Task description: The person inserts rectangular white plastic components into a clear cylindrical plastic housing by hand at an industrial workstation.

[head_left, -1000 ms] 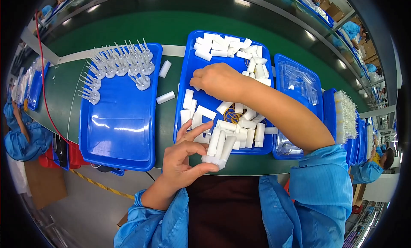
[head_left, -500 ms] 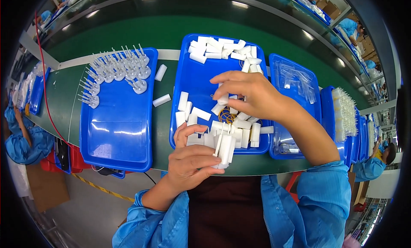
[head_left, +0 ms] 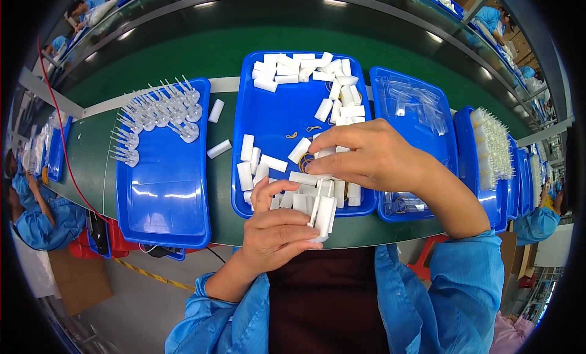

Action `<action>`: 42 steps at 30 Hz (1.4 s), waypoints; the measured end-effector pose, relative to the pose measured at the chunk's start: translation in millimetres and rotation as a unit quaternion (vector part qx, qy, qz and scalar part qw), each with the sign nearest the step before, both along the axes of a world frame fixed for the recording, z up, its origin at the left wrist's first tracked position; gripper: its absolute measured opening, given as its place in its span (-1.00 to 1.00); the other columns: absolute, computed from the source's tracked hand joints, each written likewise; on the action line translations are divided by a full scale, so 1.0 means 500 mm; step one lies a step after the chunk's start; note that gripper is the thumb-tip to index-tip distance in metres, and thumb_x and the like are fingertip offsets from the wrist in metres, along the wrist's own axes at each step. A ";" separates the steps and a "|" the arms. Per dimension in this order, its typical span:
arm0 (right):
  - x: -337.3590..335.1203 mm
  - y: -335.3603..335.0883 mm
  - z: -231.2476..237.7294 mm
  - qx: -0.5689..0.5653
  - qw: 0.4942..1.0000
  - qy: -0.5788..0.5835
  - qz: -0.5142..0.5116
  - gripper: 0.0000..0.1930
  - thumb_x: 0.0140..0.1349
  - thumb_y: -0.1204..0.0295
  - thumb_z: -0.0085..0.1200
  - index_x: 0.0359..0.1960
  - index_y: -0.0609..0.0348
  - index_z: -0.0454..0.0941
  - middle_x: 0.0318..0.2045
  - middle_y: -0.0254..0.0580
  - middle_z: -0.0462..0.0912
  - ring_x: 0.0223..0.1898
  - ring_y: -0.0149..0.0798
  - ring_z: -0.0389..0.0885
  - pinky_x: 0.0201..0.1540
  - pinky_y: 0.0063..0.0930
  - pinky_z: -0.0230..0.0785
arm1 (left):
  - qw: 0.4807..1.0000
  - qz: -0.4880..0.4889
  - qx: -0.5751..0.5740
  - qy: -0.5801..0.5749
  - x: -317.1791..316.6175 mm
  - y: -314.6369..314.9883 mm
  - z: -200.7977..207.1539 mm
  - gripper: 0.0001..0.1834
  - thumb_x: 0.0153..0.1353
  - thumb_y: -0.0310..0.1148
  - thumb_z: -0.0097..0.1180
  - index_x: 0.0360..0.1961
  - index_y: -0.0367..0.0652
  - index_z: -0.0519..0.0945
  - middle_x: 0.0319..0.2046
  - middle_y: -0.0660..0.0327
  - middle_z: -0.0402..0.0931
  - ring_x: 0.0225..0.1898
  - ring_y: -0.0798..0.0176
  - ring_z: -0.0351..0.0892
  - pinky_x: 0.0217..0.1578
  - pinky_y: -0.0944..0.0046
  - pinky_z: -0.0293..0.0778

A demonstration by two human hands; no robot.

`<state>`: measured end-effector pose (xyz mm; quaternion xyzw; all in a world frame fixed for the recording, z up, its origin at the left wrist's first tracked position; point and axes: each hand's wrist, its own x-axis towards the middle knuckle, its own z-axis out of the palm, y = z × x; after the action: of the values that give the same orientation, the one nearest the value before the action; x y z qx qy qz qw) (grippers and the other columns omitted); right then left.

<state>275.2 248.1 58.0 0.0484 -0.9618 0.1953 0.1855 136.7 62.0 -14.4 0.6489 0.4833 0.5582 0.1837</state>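
My left hand [head_left: 271,229] is closed around a small bundle of white blocks [head_left: 325,212] with thin prongs standing between them, just above the near edge of the middle blue tray [head_left: 262,113]. Over that tray's near right part, my right hand [head_left: 366,155] has its fingers bent toward each other. White shows between the fingertips, but whether they grip a block or only cover the pile is hidden. Beneath these fingertips lie yellow-brown rubber bands [head_left: 305,163]. Loose white blocks [head_left: 273,163] are scattered around both hands.
At left, a blue tray [head_left: 162,216] carries clear round bases with upright prongs [head_left: 160,113]. Two white blocks [head_left: 219,149] lie between the trays. Clear plastic pieces [head_left: 415,106] fill part of the right tray; bristly white parts [head_left: 491,149] stand beyond. Co-workers sit at both sides.
My right hand has moved lower and nearer my left hand, into the blocks and rubber bands. The left hand still holds its bundle. The view has shifted slightly.
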 end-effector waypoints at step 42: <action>0.061 -0.033 -0.007 -0.568 0.804 -0.104 -0.144 -0.85 0.05 0.55 0.22 -0.32 0.30 0.60 -0.35 -0.19 0.65 -0.29 -0.45 0.62 -0.22 -0.64 0.46 | 0.994 -0.096 -0.023 0.042 0.013 0.006 -0.007 -0.80 -0.15 -0.23 0.33 -0.42 0.09 0.67 -0.35 0.43 0.53 0.11 0.01 0.30 0.21 -0.06 -0.27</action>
<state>305.6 231.5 54.4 -0.2251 -0.6886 0.6812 0.1051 143.3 65.2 -17.8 0.7106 0.4388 0.4995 0.2304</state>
